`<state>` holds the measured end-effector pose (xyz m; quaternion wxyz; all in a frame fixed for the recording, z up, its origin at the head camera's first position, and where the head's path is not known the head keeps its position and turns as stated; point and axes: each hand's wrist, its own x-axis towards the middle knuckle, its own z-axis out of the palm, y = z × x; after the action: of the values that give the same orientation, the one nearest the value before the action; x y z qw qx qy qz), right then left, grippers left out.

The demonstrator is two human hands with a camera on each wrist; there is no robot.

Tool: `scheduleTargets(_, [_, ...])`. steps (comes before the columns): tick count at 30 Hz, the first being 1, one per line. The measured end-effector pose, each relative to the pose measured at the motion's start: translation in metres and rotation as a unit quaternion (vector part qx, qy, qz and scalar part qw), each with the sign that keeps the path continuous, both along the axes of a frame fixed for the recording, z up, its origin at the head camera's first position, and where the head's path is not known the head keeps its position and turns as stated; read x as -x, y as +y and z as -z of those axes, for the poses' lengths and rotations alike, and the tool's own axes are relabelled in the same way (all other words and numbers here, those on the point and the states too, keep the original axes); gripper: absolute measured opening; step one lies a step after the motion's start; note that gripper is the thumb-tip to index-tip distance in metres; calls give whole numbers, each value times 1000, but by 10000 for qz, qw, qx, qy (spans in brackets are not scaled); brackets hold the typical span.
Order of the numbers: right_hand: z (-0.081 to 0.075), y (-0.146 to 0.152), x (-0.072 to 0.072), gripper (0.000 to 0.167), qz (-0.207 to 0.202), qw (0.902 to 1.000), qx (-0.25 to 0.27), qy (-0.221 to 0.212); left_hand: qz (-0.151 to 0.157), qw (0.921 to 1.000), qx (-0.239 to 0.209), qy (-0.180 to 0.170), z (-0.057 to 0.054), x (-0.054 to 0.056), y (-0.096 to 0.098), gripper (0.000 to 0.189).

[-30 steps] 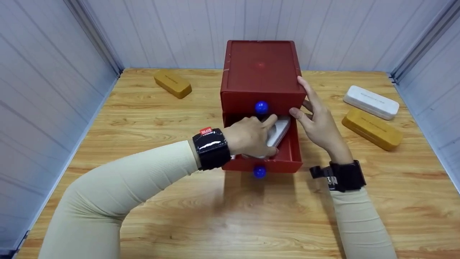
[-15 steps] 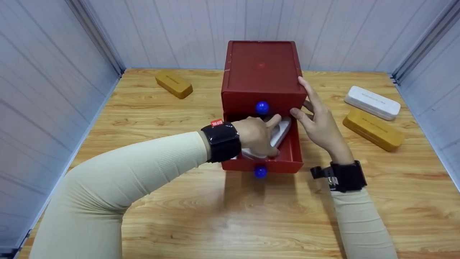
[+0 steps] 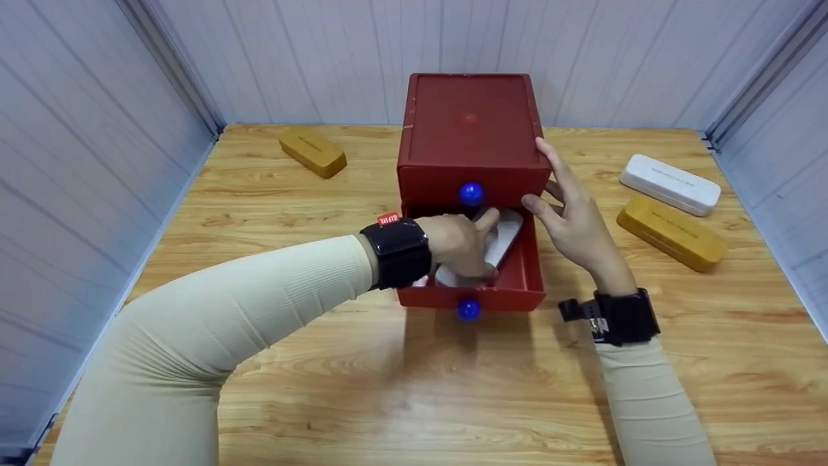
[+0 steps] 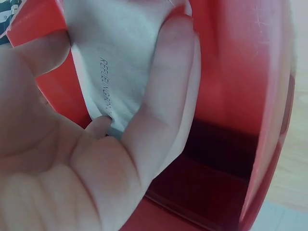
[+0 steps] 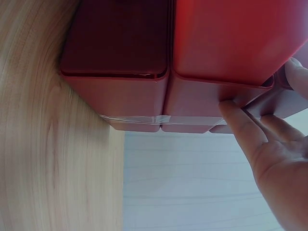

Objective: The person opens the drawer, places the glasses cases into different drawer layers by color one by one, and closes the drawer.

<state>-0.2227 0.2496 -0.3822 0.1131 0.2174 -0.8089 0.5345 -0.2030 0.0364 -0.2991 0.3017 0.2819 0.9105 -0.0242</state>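
Inside the open drawer [image 3: 433, 299] of the red cabinet [image 3: 469, 133], the left hand [image 3: 456, 246], curled about the white case [image 3: 506, 238] with digits along both its sides, opened just so wide as the case requires. Lying slantwise on the drawer floor, the case, perhaps because such a long shape fits better so. At the drawer's front left corner, a whitish thing [image 3: 422, 281], too covered to name.

Against the cabinet's right side, the right hand [image 3: 576, 226], fingers spread and rather straight, thumb at the front edge, with nothing grasped; probably placed there for steadying the cabinet. Across the same side, a clear tape [image 5: 163, 119], likely for binding it together.

On the table [image 3: 323, 388], at left, a yellow case [image 3: 312, 151]; at right, another white case [image 3: 670, 184] just beside another yellow case [image 3: 671, 233], perhaps set aside so as not to hinder the arms.
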Motion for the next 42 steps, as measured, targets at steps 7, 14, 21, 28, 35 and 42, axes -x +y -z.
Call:
scheduleTargets(7, [-1, 0, 0, 72, 28, 10000, -6, -37, 115, 9983, 565, 67, -2, -4, 8, 74])
scheduleTargets(14, [0, -1, 0, 72, 42, 10000, -63, -12, -454, 9964, 718, -24, -3, -7, 18, 79])
scheduleTargets(21, [0, -1, 0, 72, 28, 10000, -26, 27, -940, 9942, -79, -514, 0, -2, 17, 69])
scheduleTargets(28, [0, -1, 0, 72, 12, 10000, -14, -12, -544, 9966, -452, -423, 1, -3, 13, 69])
scheduleTargets(35, [0, 1, 0, 72, 9, 10000, 45, -53, 33, 9979, -636, 73, 3, -4, 11, 59])
scheduleTargets(42, [1, 1, -1, 72, 37, 9999, 30, -101, 260, 9912, -1246, 349, 0, -2, -1, 52])
